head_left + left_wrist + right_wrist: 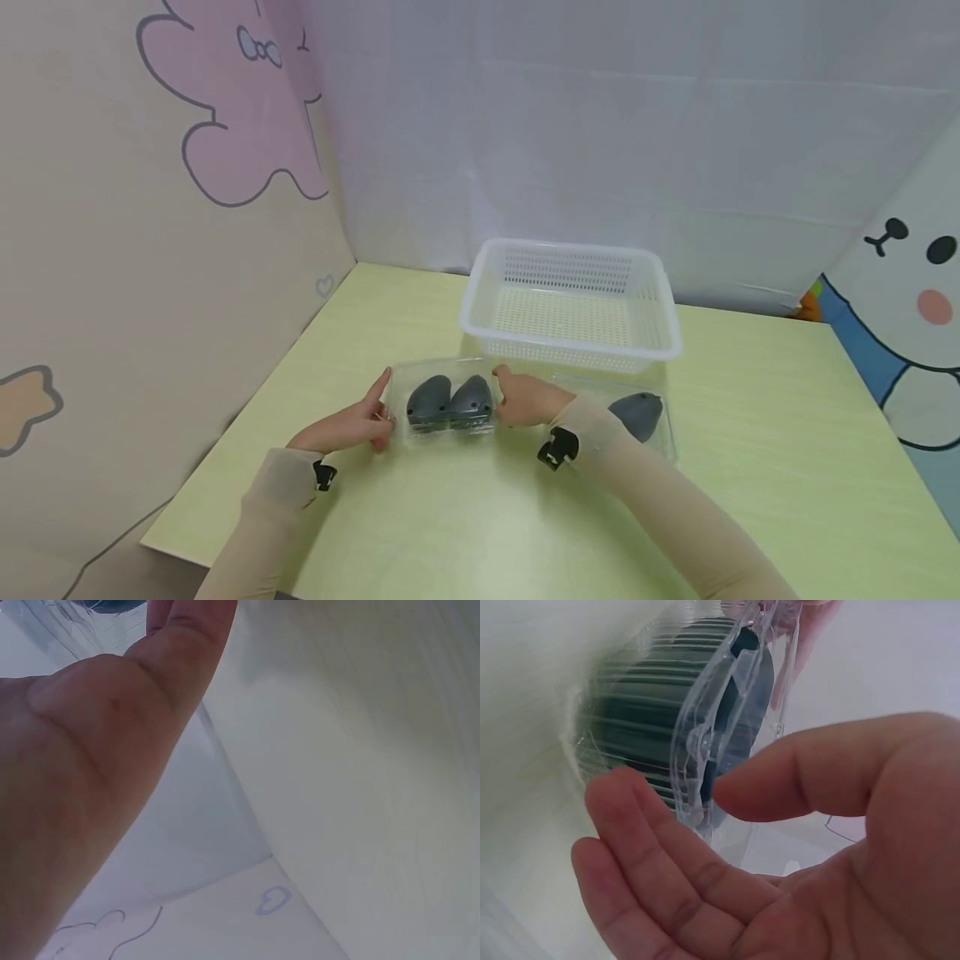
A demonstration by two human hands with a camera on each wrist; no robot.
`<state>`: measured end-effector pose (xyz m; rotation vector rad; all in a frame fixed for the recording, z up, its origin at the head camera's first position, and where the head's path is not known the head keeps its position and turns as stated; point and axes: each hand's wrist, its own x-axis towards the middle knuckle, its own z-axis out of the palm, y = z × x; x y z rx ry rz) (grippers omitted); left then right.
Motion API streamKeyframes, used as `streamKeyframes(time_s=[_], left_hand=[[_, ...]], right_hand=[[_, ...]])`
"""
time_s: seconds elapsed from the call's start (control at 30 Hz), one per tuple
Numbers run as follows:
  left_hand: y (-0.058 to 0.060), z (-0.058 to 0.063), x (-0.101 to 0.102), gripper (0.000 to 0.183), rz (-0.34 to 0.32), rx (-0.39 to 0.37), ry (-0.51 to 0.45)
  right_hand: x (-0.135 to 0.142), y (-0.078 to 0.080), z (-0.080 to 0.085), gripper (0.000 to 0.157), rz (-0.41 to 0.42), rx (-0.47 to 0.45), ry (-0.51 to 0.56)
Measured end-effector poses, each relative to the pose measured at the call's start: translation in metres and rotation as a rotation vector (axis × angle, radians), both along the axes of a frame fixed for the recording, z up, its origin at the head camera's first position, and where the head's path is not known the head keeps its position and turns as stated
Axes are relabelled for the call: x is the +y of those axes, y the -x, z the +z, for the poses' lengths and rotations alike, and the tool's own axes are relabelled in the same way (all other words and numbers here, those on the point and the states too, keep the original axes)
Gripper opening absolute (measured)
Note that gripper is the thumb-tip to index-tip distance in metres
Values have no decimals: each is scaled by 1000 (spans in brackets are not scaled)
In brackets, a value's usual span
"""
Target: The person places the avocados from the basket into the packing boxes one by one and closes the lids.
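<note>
A clear plastic clamshell box [442, 439] holding two dark grey, smooth, rounded pieces [430, 398] lies on the yellow-green table between my hands. My left hand [348, 427] is at its left side, the index finger stretched along the edge and the thumb against the side. On the right side, my right hand [528, 398] holds the edge. In the right wrist view, the thumb is at the box's rim [697, 742] and the fingers are along its ribbed wall. The left fingertips are mostly cut off in the left wrist view.
Behind the boxes stands a white perforated basket [570, 343]. A second clear box [667, 442] with a similar dark grey piece [637, 415] lies to the right, partly hidden by my right forearm. A patterned wall [225, 275] borders the table's left side.
</note>
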<state>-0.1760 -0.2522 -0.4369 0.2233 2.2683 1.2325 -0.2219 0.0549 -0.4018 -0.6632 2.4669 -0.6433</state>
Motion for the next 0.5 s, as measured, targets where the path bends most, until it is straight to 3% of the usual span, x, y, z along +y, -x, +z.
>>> streamKeyframes(time_s=[0.3,0.5], left_hand=[[3,4,1,85,43,15,79],[4,5,1,84,37,-29,8]], right_hand=[[-1,-3,-2,74,-23,-43,14],[-2,-4,-1,76,-30,-55,12]])
